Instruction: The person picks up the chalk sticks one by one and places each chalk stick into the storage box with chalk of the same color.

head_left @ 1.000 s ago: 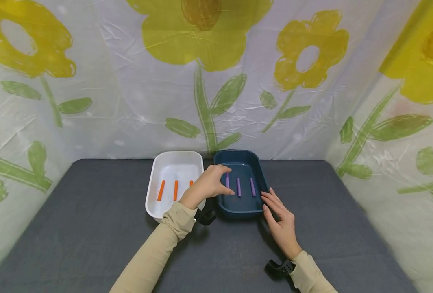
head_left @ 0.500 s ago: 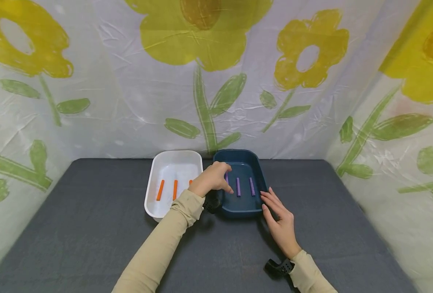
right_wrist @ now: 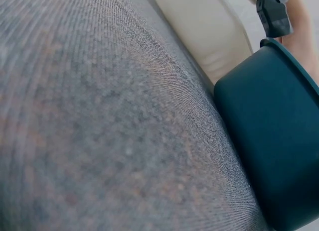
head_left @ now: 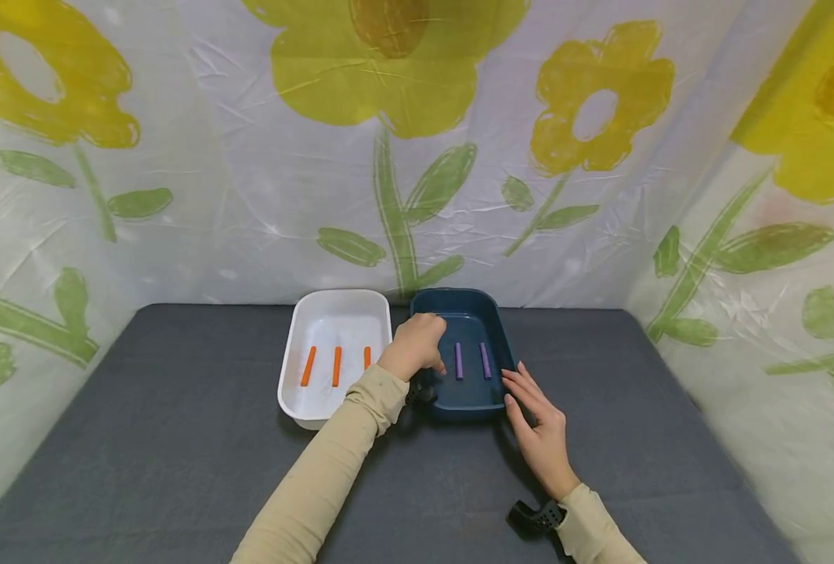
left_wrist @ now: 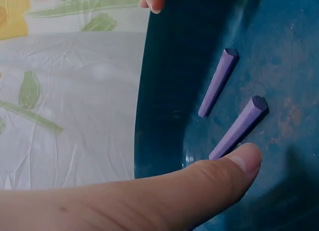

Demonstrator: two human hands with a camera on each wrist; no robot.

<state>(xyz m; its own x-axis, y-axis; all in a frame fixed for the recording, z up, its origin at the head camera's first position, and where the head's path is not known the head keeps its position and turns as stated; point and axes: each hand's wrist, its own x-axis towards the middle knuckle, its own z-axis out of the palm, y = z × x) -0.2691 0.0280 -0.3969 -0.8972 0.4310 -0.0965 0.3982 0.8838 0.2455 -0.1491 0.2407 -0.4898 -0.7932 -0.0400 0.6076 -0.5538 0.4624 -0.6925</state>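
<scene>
In the dark blue tray (head_left: 464, 409), two purple faceted sticks show, one near the middle (head_left: 459, 362) and one on the right (head_left: 485, 360). My left hand (head_left: 417, 345) reaches over the tray's left side, back of the hand upward, and hides the spot where a third purple stick was seen. In the left wrist view its thumb (left_wrist: 219, 176) extends close over the nearer stick (left_wrist: 241, 126); I cannot tell whether its fingers grip anything. My right hand (head_left: 539, 435) rests its fairly straight fingertips against the tray's right wall near the front corner.
Left of the blue tray stands a white tray (head_left: 287, 368) with three orange sticks (head_left: 337, 366), partly behind my left forearm (head_left: 339, 462). Both trays sit toward the back of a dark grey table (head_left: 177, 439). A flower-printed sheet (head_left: 247, 204) hangs behind.
My left hand has shifted slightly right and turned over the blue tray, covering the left purple stick that showed between thumb and fingers before. My right hand has stayed put.
</scene>
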